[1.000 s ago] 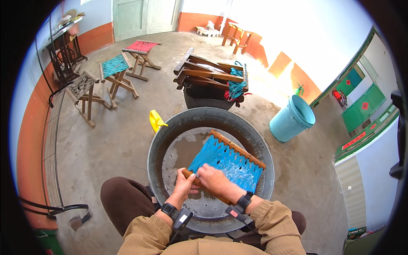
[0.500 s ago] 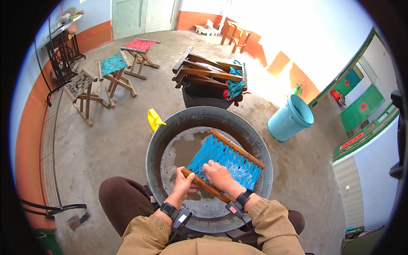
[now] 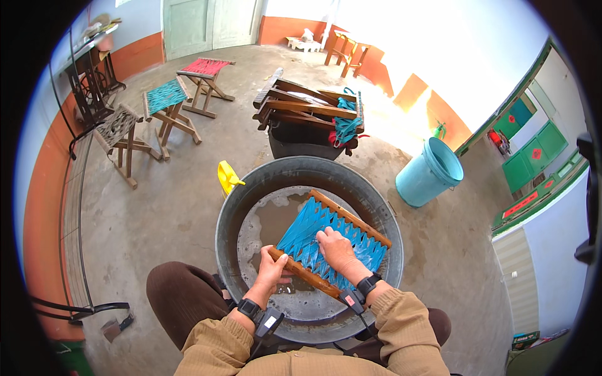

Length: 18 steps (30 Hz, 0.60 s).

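Blue-webbed seat: it lies within the round metal tub, blue webbing stretched between a near wooden rail and a far wooden rail; the far rail's right end is close to the tub wall, though we cannot tell whether they touch.
Left hand: closed around the left end of the near rail, thumb on top; we read it as the steadying hand.
Right hand: fingers curled in against the middle of the webbing; we cannot tell whether anything is tucked inside them.
Suds: whitish foam shows on the webbing towards its right side; shallow murky water covers part of the tub floor.
Step in hand: we judge it to be scrubbing the webbing by hand; the foam suggests soap is on, and rinsing seems not yet done.
Next move: it calls for a firm left grip on the rail and even pressure from the right fingers across the strands; wet wood could slip, so we would keep that thumb locked.
Around the tub: a yellow container stands just beside its left rim; a light-blue bucket stands apart to the right.
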Tool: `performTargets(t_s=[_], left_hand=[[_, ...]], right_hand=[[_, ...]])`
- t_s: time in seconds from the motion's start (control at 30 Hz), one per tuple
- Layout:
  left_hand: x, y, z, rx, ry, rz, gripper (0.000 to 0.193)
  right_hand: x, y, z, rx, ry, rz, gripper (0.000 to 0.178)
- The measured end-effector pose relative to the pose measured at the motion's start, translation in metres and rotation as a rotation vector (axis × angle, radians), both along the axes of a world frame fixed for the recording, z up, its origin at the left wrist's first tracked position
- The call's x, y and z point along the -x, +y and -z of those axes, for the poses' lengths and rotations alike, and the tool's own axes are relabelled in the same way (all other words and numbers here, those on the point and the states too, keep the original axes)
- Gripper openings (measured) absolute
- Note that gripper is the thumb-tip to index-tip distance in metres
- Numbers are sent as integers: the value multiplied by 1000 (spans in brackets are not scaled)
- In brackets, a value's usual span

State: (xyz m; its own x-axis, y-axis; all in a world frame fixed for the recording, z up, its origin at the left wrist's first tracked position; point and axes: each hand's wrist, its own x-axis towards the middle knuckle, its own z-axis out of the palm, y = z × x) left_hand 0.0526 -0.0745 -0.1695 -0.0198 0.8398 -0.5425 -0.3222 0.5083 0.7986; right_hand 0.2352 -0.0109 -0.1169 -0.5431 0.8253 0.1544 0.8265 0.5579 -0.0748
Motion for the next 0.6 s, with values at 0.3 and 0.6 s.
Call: performTargets(t_s=[0.3, 0.6], left_hand=[[1, 3, 5, 12, -13, 0, 50], [0, 5, 4, 17, 10, 5, 51]], right_hand=[[6, -4, 7, 66, 54, -153, 12], [1, 0, 13, 60, 143, -207, 11]])
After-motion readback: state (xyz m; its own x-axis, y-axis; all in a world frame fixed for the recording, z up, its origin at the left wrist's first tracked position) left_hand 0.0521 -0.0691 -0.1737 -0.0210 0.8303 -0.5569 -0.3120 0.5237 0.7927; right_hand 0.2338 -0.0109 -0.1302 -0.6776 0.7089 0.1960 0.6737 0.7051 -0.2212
